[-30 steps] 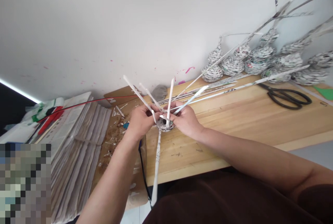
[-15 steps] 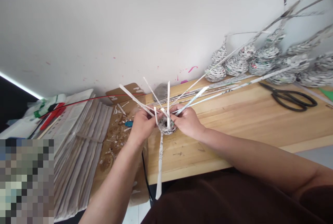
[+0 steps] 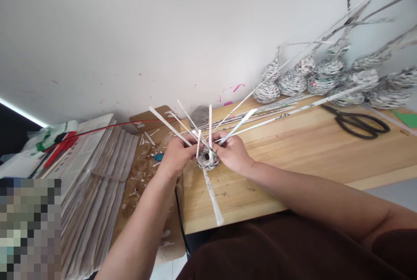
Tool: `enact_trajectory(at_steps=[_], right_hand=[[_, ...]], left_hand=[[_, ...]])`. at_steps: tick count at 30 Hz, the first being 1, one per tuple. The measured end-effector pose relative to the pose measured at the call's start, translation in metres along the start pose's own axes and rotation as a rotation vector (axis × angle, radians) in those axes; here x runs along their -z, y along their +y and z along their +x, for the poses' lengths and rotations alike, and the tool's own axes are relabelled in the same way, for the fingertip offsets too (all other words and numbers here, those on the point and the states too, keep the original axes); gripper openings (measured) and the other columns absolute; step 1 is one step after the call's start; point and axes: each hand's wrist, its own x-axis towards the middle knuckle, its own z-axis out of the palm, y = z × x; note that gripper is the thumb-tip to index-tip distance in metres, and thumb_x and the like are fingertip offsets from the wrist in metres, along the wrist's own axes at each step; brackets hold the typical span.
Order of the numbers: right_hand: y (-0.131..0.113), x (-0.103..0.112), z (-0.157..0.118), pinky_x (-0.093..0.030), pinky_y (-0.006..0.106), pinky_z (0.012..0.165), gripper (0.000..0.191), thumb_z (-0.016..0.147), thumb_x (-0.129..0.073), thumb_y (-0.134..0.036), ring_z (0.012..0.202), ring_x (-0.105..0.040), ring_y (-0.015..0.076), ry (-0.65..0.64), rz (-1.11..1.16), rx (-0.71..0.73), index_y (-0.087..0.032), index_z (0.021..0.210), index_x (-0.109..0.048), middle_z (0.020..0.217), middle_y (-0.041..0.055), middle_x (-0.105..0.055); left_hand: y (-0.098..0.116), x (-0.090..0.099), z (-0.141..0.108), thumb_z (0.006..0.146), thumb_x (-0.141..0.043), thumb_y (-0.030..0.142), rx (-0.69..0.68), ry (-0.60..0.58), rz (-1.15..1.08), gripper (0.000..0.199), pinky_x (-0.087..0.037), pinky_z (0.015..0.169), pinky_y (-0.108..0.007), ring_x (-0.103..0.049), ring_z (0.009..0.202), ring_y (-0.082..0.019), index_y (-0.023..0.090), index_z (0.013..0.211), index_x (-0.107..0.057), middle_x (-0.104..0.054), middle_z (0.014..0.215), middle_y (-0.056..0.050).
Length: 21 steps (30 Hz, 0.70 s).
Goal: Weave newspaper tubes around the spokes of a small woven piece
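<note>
Between my two hands is a small round weave of rolled newspaper (image 3: pixel 207 165), a dark hole in its middle and several paper tubes sticking out around it. My left hand (image 3: pixel 178 153) is closed on its left side, thumb near the rim. From the right, my right hand (image 3: pixel 233 152) pinches paper tubes at the rim, with a bluish paper tube (image 3: pixel 239 124) rising beside its fingers. One flattened paper tube (image 3: pixel 213 199) points down toward the table's front edge. The fingertips behind the weave are partly hidden.
Several woven newspaper gourd shapes (image 3: pixel 293 84) stand along the wall at right. Black scissors (image 3: pixel 361 123) lie before them on the wooden table (image 3: pixel 293 154). Long paper tubes (image 3: pixel 276 105) lie at the back. At left, a stack of newspaper (image 3: pixel 104 184) and paper scraps (image 3: pixel 137 191).
The lower paper tube has swung to the right, and the weave has turned slightly in my hands. Both hands keep their hold. The view has shifted a little.
</note>
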Motion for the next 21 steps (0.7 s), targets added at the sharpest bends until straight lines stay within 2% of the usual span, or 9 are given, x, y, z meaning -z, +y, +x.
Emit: enact_trajectory(at_steps=[5, 7, 10, 12, 15, 17, 21], right_hand=[[0.001, 0.004, 0.007, -0.051, 0.024, 0.053, 0.045, 0.062, -0.087, -0.052, 0.057, -0.061, 0.0131, -0.026, 0.077, -0.016, -0.019, 0.082, -0.065, 0.067, -0.0008, -0.067], [0.001, 0.007, 0.008, -0.051, 0.025, 0.054, 0.045, 0.072, -0.078, -0.061, 0.059, -0.061, 0.0139, -0.052, 0.065, -0.023, -0.019, 0.079, -0.064, 0.067, 0.0001, -0.066], [-0.002, 0.008, 0.003, -0.048, 0.024, 0.054, 0.049, 0.087, -0.06, -0.065, 0.057, -0.058, 0.0127, -0.182, -0.071, 0.004, -0.018, 0.073, -0.064, 0.064, 0.0005, -0.063], [-0.006, 0.006, -0.004, -0.048, 0.024, 0.056, 0.041, 0.086, -0.065, -0.059, 0.061, -0.06, 0.0127, -0.248, -0.165, 0.045, -0.018, 0.081, -0.068, 0.073, 0.0019, -0.068], [-0.009, 0.002, -0.014, -0.048, 0.024, 0.056, 0.037, 0.075, -0.08, -0.047, 0.063, -0.062, 0.0128, -0.225, -0.299, 0.038, -0.019, 0.097, -0.068, 0.088, 0.0031, -0.073], [-0.008, 0.0, -0.016, -0.046, 0.023, 0.054, 0.033, 0.073, -0.08, -0.039, 0.061, -0.061, 0.0125, -0.193, -0.377, 0.031, -0.019, 0.096, -0.067, 0.083, 0.0016, -0.072], [-0.003, 0.001, -0.015, -0.041, 0.022, 0.05, 0.011, 0.076, -0.068, -0.025, 0.056, -0.057, 0.0121, -0.134, -0.419, 0.104, -0.02, 0.085, -0.064, 0.066, -0.0021, -0.065]], left_hand=[[-0.009, 0.003, -0.007, 0.066, -0.082, 0.033, -0.033, 0.084, -0.073, 0.023, -0.04, 0.049, -0.021, -0.05, 0.05, -0.009, 0.014, 0.08, -0.078, -0.068, 0.062, 0.0], [-0.018, 0.005, -0.01, 0.063, -0.084, 0.035, 0.003, 0.141, -0.12, 0.027, -0.04, 0.048, -0.021, -0.05, 0.05, -0.009, 0.014, 0.079, -0.076, -0.068, 0.063, 0.0], [-0.028, 0.007, -0.017, 0.063, -0.084, 0.038, 0.008, 0.236, -0.161, 0.031, -0.04, 0.048, -0.021, -0.05, 0.049, -0.009, 0.014, 0.081, -0.074, -0.067, 0.063, 0.001], [-0.03, 0.007, -0.022, 0.064, -0.082, 0.036, -0.023, 0.255, -0.129, 0.029, -0.041, 0.048, -0.021, -0.052, 0.05, -0.01, 0.014, 0.082, -0.074, -0.067, 0.064, 0.002], [-0.026, 0.003, -0.029, 0.069, -0.078, 0.033, -0.05, 0.269, -0.036, 0.023, -0.044, 0.048, -0.022, -0.055, 0.049, -0.011, 0.015, 0.082, -0.074, -0.067, 0.062, 0.002], [-0.022, -0.001, -0.033, 0.071, -0.075, 0.032, -0.052, 0.292, 0.032, 0.021, -0.045, 0.048, -0.022, -0.057, 0.049, -0.012, 0.016, 0.083, -0.074, -0.069, 0.063, 0.001], [-0.018, -0.006, -0.036, 0.072, -0.073, 0.03, -0.07, 0.319, 0.127, 0.02, -0.048, 0.051, -0.023, -0.062, 0.052, -0.014, 0.016, 0.087, -0.075, -0.072, 0.067, 0.0]])
